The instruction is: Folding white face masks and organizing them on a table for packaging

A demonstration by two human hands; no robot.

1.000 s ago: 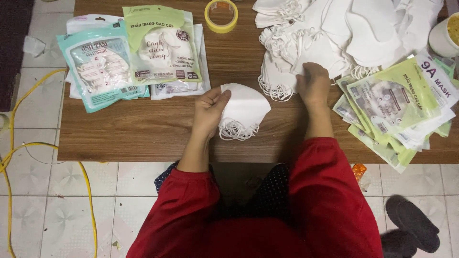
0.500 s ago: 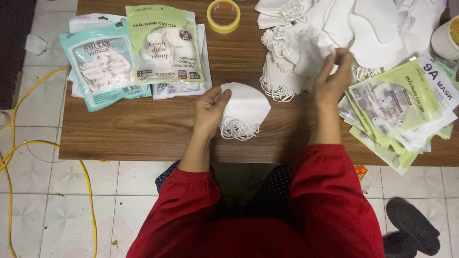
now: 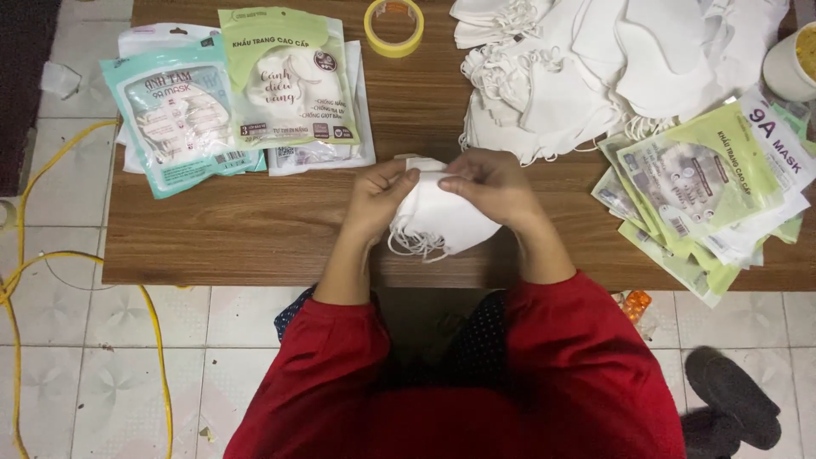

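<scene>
Both hands are gripping now: my left hand (image 3: 380,200) and right hand (image 3: 493,189) are pinching the small stack of white masks (image 3: 442,219) over the tabletop (image 3: 255,229). Half a second ago my right was reaching up into the loose mask pile (image 3: 595,76).

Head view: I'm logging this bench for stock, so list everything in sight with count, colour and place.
Small stack of masks: one, white, table's near edge, between both hands.
Loose mask pile: one heap, white, far right.
Filled packets: several, teal and green, far left.
Flat packets: one fanned heap, green and white, right edge.
Tape roll: one, yellow, far middle.
Cup: one, white, top right corner.
Table: one, brown wood.
Cable: one, yellow, floor at left.
Slippers: dark, count unclear, floor at lower right.
Left hand: holds the stack.
Right hand: holds the stack.
</scene>
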